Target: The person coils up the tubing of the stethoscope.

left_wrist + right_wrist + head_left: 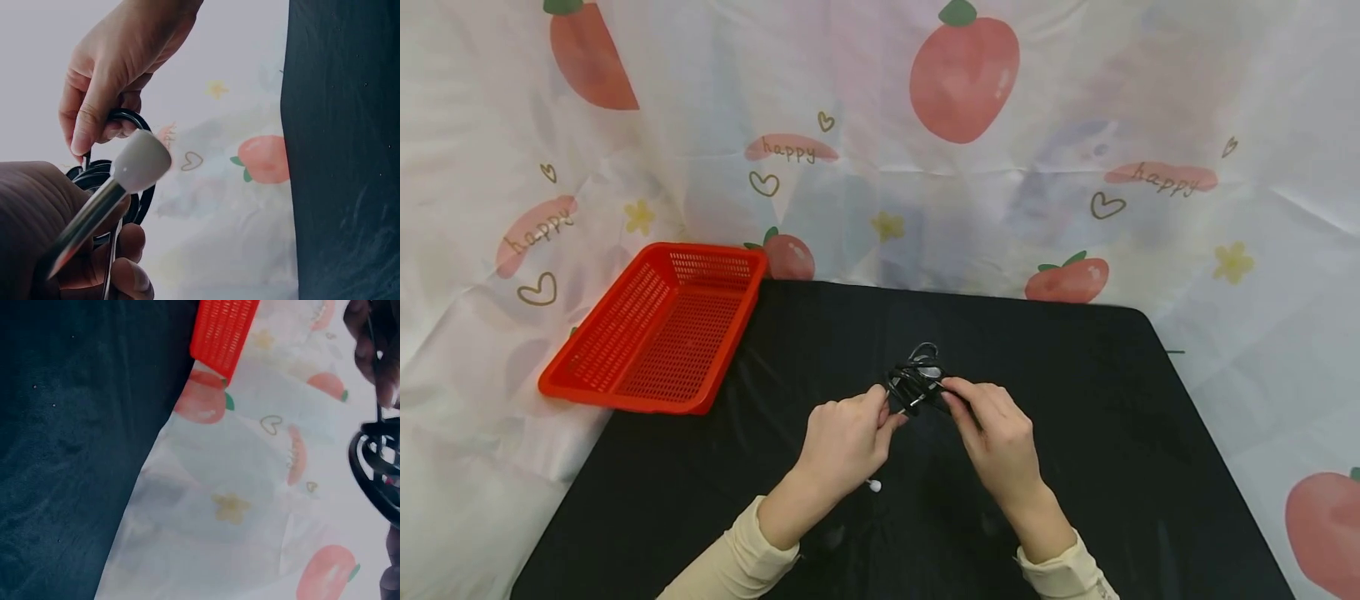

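Held up over the table's middle is a bundle of black cable (912, 385), coiled in loose loops. My left hand (846, 437) grips it from the left, fingers curled. Also in that hand is a slim metal rod (90, 219) with a white cap (142, 161); the cap (875, 485) sticks out below the palm in the head view. From the right, my right hand (996, 433) pinches the cable between thumb and fingertips. In the left wrist view, the right thumb presses on a black loop (131, 114). Dark coils (369, 481) show at the right wrist view's edge.
A red perforated plastic basket (681, 333) stands at the table's back left corner, overhanging the edge. Black cloth covers the table (1075, 375). Behind and around it hangs a pale curtain (880, 192) printed with fruit, hearts and flowers.
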Motion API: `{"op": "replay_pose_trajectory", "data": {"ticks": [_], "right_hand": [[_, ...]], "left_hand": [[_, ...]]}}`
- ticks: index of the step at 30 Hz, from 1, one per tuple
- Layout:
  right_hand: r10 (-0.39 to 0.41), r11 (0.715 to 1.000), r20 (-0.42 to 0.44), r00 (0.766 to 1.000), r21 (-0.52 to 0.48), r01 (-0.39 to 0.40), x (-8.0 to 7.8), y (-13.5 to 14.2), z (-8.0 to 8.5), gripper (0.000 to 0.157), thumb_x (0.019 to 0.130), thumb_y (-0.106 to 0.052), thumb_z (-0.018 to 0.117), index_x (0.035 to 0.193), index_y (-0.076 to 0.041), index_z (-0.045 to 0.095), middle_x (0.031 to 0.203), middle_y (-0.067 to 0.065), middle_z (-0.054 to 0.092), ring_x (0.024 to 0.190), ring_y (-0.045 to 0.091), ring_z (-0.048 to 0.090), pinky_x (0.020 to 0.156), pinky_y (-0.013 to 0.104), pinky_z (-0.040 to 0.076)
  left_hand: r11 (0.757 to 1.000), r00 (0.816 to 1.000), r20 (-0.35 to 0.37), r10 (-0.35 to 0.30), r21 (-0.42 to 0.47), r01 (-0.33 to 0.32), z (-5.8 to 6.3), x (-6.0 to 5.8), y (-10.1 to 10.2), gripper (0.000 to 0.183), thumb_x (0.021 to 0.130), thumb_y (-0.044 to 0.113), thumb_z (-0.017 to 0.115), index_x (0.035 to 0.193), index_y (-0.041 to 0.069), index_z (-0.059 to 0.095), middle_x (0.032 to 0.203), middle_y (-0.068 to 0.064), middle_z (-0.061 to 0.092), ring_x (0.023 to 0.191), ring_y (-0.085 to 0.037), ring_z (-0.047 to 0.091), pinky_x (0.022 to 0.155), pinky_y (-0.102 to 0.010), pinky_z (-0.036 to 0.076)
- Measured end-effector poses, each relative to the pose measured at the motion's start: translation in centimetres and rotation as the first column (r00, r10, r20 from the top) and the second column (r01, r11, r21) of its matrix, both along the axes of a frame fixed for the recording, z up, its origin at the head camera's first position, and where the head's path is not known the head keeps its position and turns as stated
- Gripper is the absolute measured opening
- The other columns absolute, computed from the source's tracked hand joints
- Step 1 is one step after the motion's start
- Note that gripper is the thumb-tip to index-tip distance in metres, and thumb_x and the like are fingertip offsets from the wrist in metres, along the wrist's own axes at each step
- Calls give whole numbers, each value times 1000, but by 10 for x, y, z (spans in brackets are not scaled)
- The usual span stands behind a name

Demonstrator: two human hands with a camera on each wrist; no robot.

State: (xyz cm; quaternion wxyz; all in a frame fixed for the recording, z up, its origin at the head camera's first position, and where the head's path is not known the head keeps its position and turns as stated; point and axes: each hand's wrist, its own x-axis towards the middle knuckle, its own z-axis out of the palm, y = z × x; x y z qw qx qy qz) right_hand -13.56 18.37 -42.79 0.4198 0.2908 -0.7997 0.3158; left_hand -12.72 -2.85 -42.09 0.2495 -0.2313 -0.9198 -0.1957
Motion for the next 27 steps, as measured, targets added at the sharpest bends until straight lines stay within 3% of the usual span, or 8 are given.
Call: {"op": "replay_pose_trajectory", "data": {"ticks": [5, 8, 11, 13, 17, 21, 25, 27], "right_hand": [[-17, 999, -67, 998, 32, 19, -1, 0, -5, 29, 106, -26, 61, 115, 0, 71, 87, 7, 70, 69, 19, 60, 63, 31, 48], [-8, 999, -55, 998, 43, 10, -1, -1, -8, 30, 106, -25, 60, 119, -1, 71, 87, 6, 70, 69, 18, 59, 62, 31, 48], [41, 998, 55, 998, 50, -44, -2, -2, -10, 26, 106, -22, 61, 121, -4, 72, 91, 4, 73, 71, 16, 59, 65, 29, 48], [81, 995, 167, 983, 37, -88, -2, -2, -10, 21, 103, -14, 64, 121, -6, 72, 89, 0, 71, 71, 11, 56, 64, 25, 46], [135, 991, 368, 920, -40, -129, -3, -1, -5, 22, 97, 2, 65, 115, -9, 71, 80, -9, 61, 69, 4, 46, 62, 23, 39], [182, 983, 517, 837, -69, -171, -4, 1, 2, 19, 101, -1, 61, 110, -12, 73, 76, -12, 54, 67, 4, 43, 63, 26, 38], [128, 975, 675, 726, 48, -216, -7, 2, 8, 20, 106, -12, 57, 116, -13, 74, 85, -8, 63, 71, 4, 49, 71, 28, 45], [37, 973, 706, 707, 138, -188, -8, -4, 10, 21, 106, -16, 56, 118, -15, 74, 87, -6, 64, 74, 7, 50, 76, 33, 44]], "left_hand": [[1000, 1000, 10, -8, 1, 8, 0, 0, 0, 34, 85, 30, 86, 76, 16, 56, 55, 12, 41, 43, -2, 27, 41, -17, 16], [1000, 1000, 4, -11, -6, 11, -1, 0, 0, 34, 86, 30, 86, 76, 16, 56, 54, 12, 40, 44, -2, 26, 42, -17, 15], [1000, 1000, 0, -7, -21, 7, -2, 0, -1, 34, 86, 30, 86, 76, 16, 56, 55, 11, 42, 44, -2, 26, 42, -16, 14], [1000, 1000, 4, -3, -25, 3, -2, -1, -2, 34, 85, 29, 86, 76, 15, 56, 55, 11, 43, 43, -2, 28, 41, -16, 15], [1000, 1000, 28, -9, -16, 10, -5, -2, -2, 35, 85, 30, 86, 75, 16, 56, 55, 11, 44, 43, -2, 32, 41, -17, 17], [999, 997, 71, -34, -17, 36, -8, -3, -3, 35, 87, 30, 84, 75, 17, 54, 55, 12, 39, 45, -2, 31, 42, -18, 18], [997, 994, 99, -35, -71, 42, -12, -4, -4, 31, 88, 25, 83, 76, 16, 56, 55, 12, 36, 45, -4, 29, 42, -19, 17], [993, 996, 88, -29, -116, 39, -14, -7, -3, 27, 89, 24, 82, 79, 14, 58, 54, 11, 38, 45, -4, 30, 42, -19, 18]]}}
